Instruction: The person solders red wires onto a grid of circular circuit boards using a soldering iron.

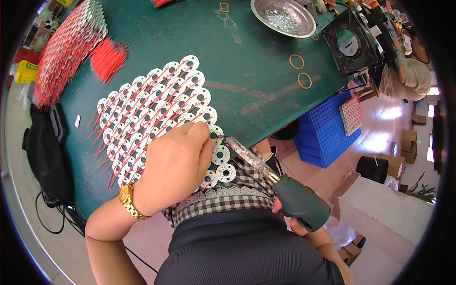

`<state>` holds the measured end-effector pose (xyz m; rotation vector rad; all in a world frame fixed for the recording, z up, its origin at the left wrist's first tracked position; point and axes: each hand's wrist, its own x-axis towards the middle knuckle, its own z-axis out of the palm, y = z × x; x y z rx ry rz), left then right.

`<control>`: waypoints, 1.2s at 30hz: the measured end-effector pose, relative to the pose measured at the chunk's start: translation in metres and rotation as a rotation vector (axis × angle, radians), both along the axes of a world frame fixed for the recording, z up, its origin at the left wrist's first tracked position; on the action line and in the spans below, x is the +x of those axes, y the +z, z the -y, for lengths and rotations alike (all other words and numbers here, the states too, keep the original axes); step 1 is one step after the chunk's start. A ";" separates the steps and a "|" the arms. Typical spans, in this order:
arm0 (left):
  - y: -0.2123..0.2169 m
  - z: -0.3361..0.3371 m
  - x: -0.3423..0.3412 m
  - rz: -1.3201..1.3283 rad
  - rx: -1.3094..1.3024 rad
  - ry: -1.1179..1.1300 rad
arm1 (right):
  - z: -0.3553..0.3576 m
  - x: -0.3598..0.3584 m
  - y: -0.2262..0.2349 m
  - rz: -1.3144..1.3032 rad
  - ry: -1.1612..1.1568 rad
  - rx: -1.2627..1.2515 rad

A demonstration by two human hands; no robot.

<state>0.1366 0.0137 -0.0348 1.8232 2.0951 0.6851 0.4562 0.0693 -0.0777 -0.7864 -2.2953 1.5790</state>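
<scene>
We pinch the round white LED disc (pixel 214 134) at the green bench's (pixel 256 76) near edge with our left hand (pixel 173 164), right hand (pixel 285 213) clenched around the green-handled soldering iron (pixel 270 176), so we'd keep its tip steady just beside our fingertips.

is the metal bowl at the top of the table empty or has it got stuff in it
Not empty. The metal bowl on the green table holds a heap of small shiny silvery bits on its bottom; what they are is too small to tell.
</scene>
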 end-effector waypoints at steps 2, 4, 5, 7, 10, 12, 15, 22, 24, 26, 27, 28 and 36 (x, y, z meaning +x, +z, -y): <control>0.001 0.001 -0.001 -0.008 0.004 -0.002 | 0.000 0.009 -0.007 0.073 0.053 -0.039; 0.002 0.000 0.001 -0.014 -0.014 0.008 | 0.000 0.012 -0.011 0.052 0.093 0.048; 0.001 0.000 0.002 -0.015 -0.015 0.007 | 0.001 0.012 -0.012 0.051 0.092 0.047; -0.001 0.001 0.003 0.009 0.019 0.023 | 0.002 0.009 -0.011 0.007 0.059 0.022; -0.005 0.001 0.002 0.000 0.054 0.011 | 0.001 0.008 -0.007 0.052 0.066 0.016; -0.005 0.002 0.003 -0.001 0.053 0.010 | 0.003 -0.002 0.001 0.053 0.011 0.037; -0.005 0.002 0.003 -0.009 0.048 0.003 | 0.003 -0.010 0.006 0.026 -0.040 0.067; -0.008 0.000 0.004 -0.018 0.057 0.010 | -0.003 -0.021 0.030 0.039 0.003 0.090; -0.008 0.001 0.003 -0.025 0.065 0.010 | -0.005 -0.021 0.023 0.011 0.024 0.154; -0.008 0.003 0.002 -0.045 0.075 0.022 | -0.006 -0.025 0.022 -0.029 0.054 0.219; -0.007 0.005 0.002 -0.060 0.091 0.015 | -0.007 -0.032 0.022 -0.087 0.063 0.170; -0.007 0.005 -0.001 -0.076 0.117 -0.001 | -0.007 -0.039 0.023 -0.143 0.066 0.130; 0.025 -0.012 -0.105 -0.065 0.213 0.428 | 0.004 -0.006 -0.042 -0.308 0.007 -0.025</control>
